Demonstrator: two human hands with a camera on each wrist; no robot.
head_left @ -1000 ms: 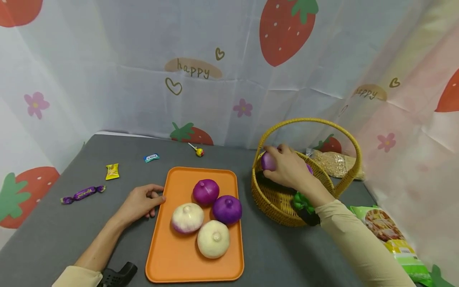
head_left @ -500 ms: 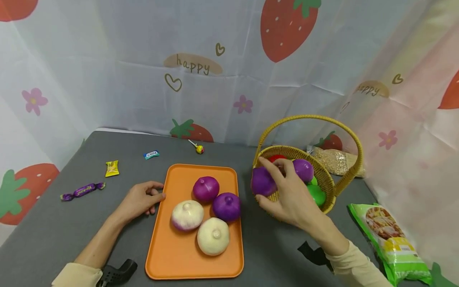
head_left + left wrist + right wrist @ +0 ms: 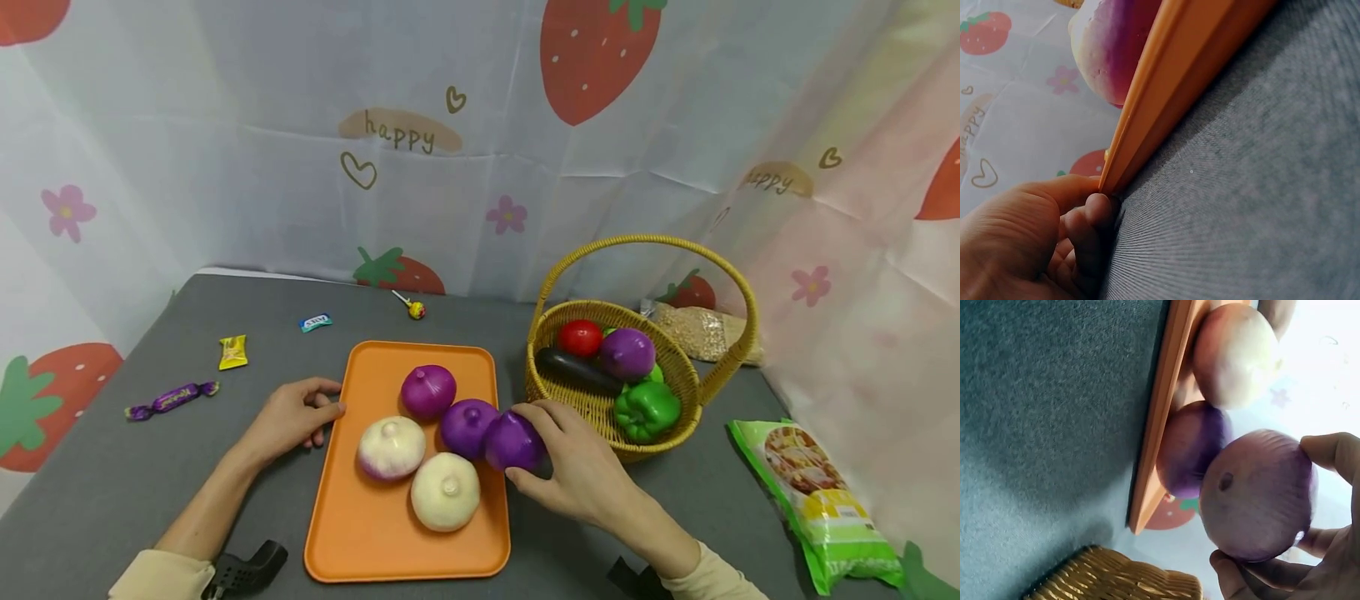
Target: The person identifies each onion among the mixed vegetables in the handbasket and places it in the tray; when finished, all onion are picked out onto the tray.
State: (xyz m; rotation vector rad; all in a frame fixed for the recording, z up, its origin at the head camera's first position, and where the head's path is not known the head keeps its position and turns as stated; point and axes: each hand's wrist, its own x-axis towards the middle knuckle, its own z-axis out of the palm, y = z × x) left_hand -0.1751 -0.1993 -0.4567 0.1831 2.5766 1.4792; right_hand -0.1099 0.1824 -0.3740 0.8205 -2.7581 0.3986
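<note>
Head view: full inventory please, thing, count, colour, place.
tray: 1, orange, table centre
onions on tray: 4, two purple, two white
held onion: 1, purple, at tray's right edge
basket: 1, yellow wicker, right of tray
basket contents: red tomato, dark eggplant, purple onion, green pepper
candies: 4, scattered far left and behind the tray
snack bag: 1, green, far right
left hand: touches tray's left edge
right hand: grips held onion

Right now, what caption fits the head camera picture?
Right hand brings a purple onion over the orange tray edge.
</note>
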